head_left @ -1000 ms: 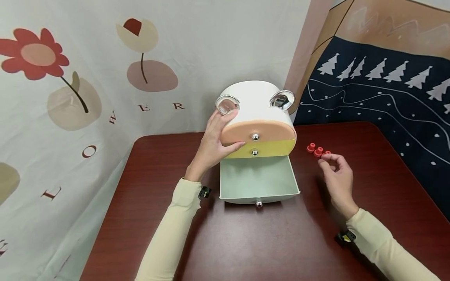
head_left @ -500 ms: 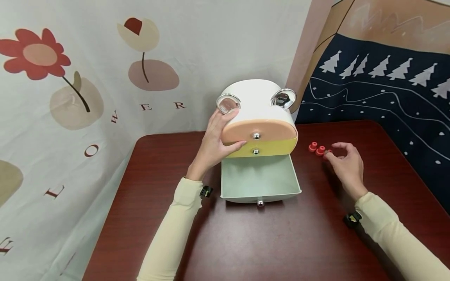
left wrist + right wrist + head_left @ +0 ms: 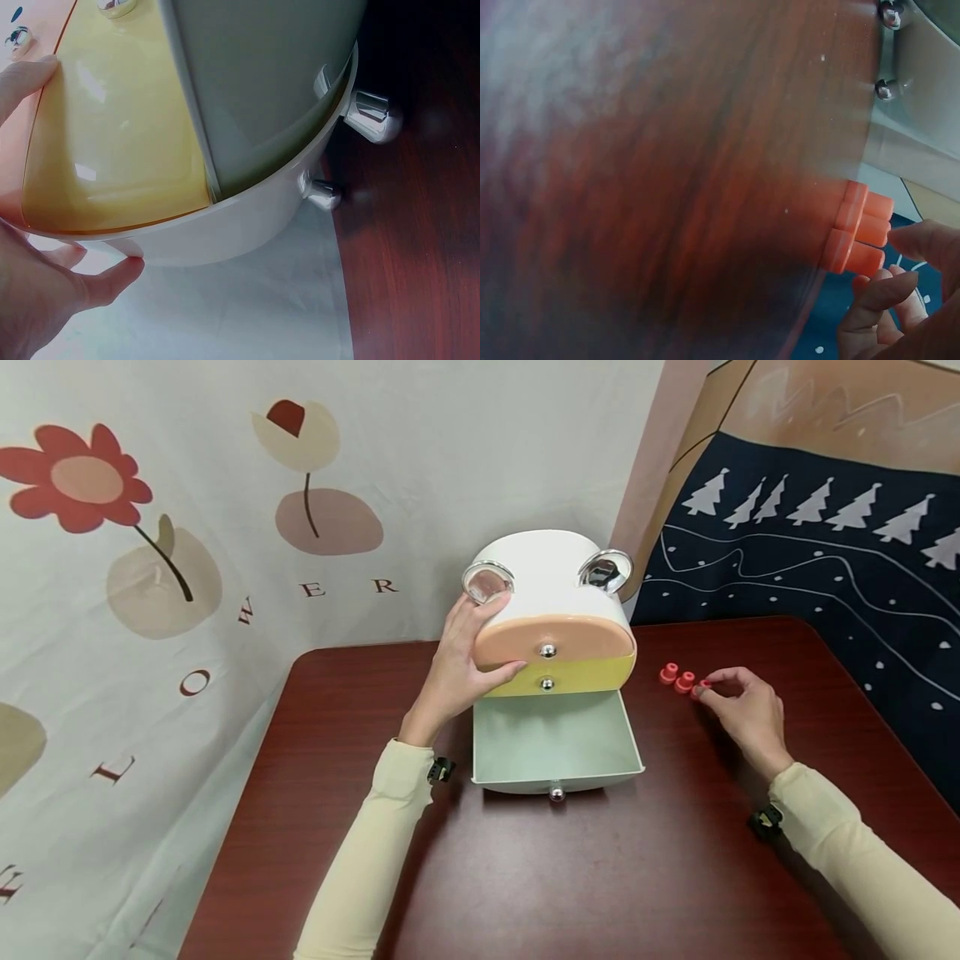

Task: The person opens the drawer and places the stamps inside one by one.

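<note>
A small white drawer cabinet [image 3: 543, 560] stands at the back of the table, with an orange drawer above a yellow one. Its pale green bottom drawer [image 3: 555, 739] is pulled out, and I see nothing inside it. My left hand [image 3: 457, 664] grips the cabinet's left side, thumb across the front and fingers round the white shell. To the right, three small red flanged pegs [image 3: 685, 682] stand in a row. My right hand [image 3: 750, 714] is at the rightmost one, thumb and forefinger tips either side of its stem. A gap shows between them in the right wrist view.
Two silvery round ears [image 3: 487, 583] stick up from the cabinet's top, and round metal knobs [image 3: 556, 793] project from the drawers. A printed cloth [image 3: 435, 460] hangs behind the dark red wooden table [image 3: 585, 877], with a navy tree-patterned cloth [image 3: 810, 552] at right.
My right hand has shifted right and slightly back; its thumb and forefinger spread, then drew closer around the rightmost red peg. The left hand keeps its grip on the cabinet.
</note>
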The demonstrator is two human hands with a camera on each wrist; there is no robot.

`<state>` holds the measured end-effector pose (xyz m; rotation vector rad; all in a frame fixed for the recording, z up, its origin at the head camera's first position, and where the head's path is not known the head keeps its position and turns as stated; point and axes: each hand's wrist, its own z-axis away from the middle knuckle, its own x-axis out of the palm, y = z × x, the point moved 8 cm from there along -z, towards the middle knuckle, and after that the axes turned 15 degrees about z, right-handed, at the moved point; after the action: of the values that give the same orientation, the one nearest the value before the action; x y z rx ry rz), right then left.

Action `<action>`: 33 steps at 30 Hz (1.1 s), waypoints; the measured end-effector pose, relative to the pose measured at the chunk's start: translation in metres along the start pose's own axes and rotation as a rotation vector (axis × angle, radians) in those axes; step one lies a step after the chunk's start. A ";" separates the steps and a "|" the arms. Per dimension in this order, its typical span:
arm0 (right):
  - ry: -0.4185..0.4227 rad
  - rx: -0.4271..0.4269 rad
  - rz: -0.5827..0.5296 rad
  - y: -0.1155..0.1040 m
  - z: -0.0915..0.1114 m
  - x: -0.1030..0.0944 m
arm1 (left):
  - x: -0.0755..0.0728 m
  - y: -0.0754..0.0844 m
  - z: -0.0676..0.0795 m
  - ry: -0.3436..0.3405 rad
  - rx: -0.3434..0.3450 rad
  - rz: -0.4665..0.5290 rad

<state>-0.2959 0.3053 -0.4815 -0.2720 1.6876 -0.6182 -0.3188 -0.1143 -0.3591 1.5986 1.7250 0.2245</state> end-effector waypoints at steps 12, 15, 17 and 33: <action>-0.016 -0.043 0.032 0.004 -0.004 -0.002 | 0.000 0.002 0.001 0.005 0.006 0.006; -0.029 -0.047 0.039 0.004 -0.002 -0.003 | 0.000 0.003 0.001 0.007 0.007 0.005; -0.041 -0.049 0.050 0.005 0.000 -0.004 | 0.000 0.003 0.001 0.005 0.003 0.005; -0.036 -0.134 0.087 0.004 0.034 -0.015 | -0.001 0.003 0.002 -0.002 0.007 0.000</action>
<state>-0.2594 0.3071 -0.4746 -0.3023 1.6994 -0.4342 -0.3155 -0.1147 -0.3580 1.6027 1.7258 0.2169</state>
